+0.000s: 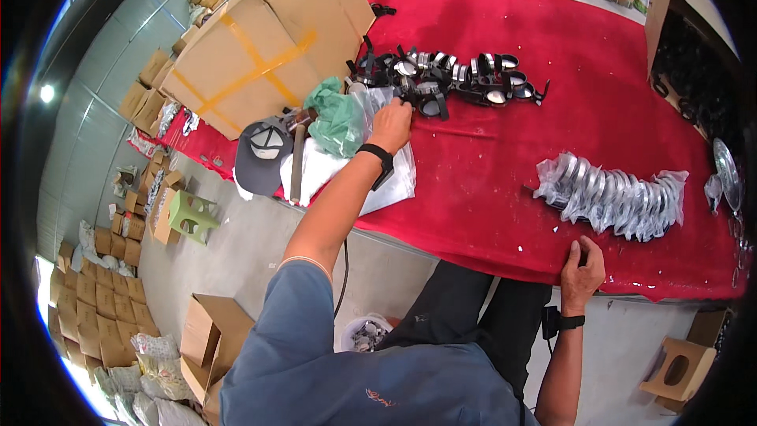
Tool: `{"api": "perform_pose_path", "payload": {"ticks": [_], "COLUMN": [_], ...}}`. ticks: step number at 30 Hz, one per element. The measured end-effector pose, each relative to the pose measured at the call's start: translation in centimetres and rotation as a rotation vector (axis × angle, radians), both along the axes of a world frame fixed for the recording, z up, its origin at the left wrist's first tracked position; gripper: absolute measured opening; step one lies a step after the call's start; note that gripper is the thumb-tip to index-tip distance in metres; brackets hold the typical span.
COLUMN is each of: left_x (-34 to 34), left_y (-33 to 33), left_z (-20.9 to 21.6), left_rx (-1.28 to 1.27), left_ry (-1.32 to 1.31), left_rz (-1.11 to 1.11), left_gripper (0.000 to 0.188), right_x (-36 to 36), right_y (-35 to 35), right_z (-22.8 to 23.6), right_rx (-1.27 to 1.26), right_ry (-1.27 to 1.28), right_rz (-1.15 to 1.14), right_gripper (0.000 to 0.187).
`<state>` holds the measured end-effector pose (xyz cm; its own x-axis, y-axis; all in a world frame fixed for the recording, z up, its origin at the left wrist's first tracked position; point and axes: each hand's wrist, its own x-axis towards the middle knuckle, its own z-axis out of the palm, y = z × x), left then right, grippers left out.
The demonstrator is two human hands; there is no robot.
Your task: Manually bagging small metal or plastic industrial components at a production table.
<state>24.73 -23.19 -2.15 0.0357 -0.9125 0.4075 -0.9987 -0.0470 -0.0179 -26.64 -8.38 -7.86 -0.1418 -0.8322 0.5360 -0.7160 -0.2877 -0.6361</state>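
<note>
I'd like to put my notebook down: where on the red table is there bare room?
White specks aside, the red cloth is bare between the black-strapped silver pieces and the row of plastic-wrapped silver discs, and again beyond the strapped pieces. It's crowded at left, around the green plastic bag and grey fabric cap.

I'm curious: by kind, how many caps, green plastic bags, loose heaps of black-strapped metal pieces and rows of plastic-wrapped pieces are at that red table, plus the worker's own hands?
Cap: 1
Green plastic bag: 1
Heap of black-strapped metal pieces: 1
Row of plastic-wrapped pieces: 1
Hands: 2, left hand and right hand
Total: 6
</note>
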Motion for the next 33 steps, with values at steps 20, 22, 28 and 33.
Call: {"api": "perform_pose_path", "payload": {"ticks": [20, 22, 28, 33], "left_x": [-6.4, -8.0, -13.9, -14.4], "left_y": [8.5, 13.2, 20.1, 23.9], "left_z": [9.2, 9.0, 4.6, 1.8], "left_rx": [-0.099, 0.23, 0.615, 0.542], "left_ry": [1.773, 1.989, 2.227, 2.344], "left_rz": [-0.235, -0.303, -0.595, -0.77], "left_gripper": [0.021, 0.021, 0.023, 0.017], "right_x": [3.7, 6.9, 9.5, 11.1], "right_y": [1.4, 2.0, 4.6, 9.0], "right_z": [5.7, 9.3, 9.7, 8.0], "right_rx": [0.114, 0.221, 0.837, 1.161], "right_ry": [-0.088, -0.182, -0.829, -1.165], "right_rz": [0.129, 0.28, 0.809, 1.117], "right_gripper": [0.028, 0.034, 0.057, 0.058]}}
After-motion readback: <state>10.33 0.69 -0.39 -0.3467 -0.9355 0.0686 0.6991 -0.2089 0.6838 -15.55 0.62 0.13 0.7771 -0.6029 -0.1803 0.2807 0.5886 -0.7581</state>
